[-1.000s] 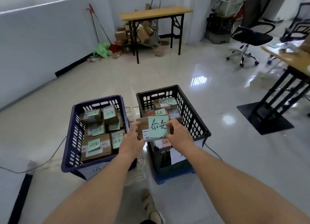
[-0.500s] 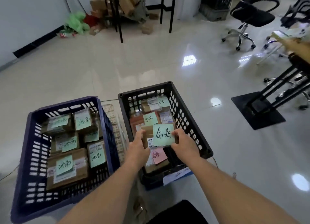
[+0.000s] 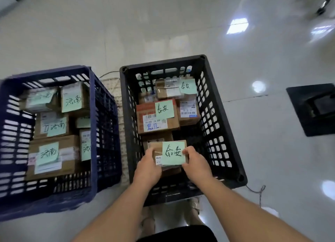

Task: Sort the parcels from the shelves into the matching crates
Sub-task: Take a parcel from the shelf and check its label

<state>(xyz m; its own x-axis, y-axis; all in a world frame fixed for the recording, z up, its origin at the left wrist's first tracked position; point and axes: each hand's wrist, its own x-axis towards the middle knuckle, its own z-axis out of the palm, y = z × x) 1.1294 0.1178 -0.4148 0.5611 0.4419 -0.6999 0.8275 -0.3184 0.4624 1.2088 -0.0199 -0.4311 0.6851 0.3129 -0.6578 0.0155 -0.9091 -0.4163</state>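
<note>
Left hand (image 3: pixel 147 166) and right hand (image 3: pixel 195 166) each grip one end of a small brown parcel (image 3: pixel 157 152), fingers curled round its edges, holding it low inside the near half of the black crate (image 3: pixel 223 115). A green note (image 3: pixel 173 154) with two handwritten characters covers most of the parcel's top, and the fingertips are hidden under it. What it rests on cannot be made out. Beyond it in the same crate lie at least four more parcels, two with green notes; the ones lower down are partly covered. Just left stands the blue crate (image 3: pixel 102 133), its near left corner cut off by the frame, holding six visible parcels with green notes, the rightmost ones half hidden by the crate wall. Both crates sit on a glossy pale floor (image 3: pixel 181 24). A thin cord (image 3: pixel 257 191) trails by the black crate's near right corner. At the right edge a black base plate (image 3: pixel 315 107) is cut off, and blurred chair wheels (image 3: pixel 324 4) show at the far right corner. Compared with half a second earlier, the parcel has dropped deeper into the crate, now covering the pink note that showed beneath it, and the view has tipped down, losing the far desk legs and boxes.
</note>
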